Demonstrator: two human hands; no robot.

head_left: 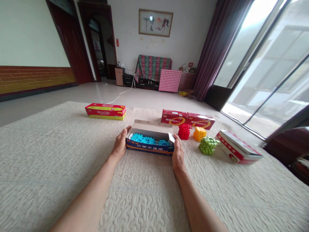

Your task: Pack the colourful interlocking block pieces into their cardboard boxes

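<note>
A dark blue cardboard box with its lid flap up is between my two hands on the quilted cover. Light blue toothed plastic pieces lie inside it. My left hand grips the box's left end, its fingers partly hidden behind the corner. At the opposite end my right hand is closed on the right side, beside a small raised white end flap. Right of the box stand a red stack, a yellow stack and a green stack of similar toothed pieces.
A red and yellow-green box lies at the far left of the cream quilted cover. Two red boxes sit end to end behind the stacks. A white and red box rests at the right. Glass doors border the right side.
</note>
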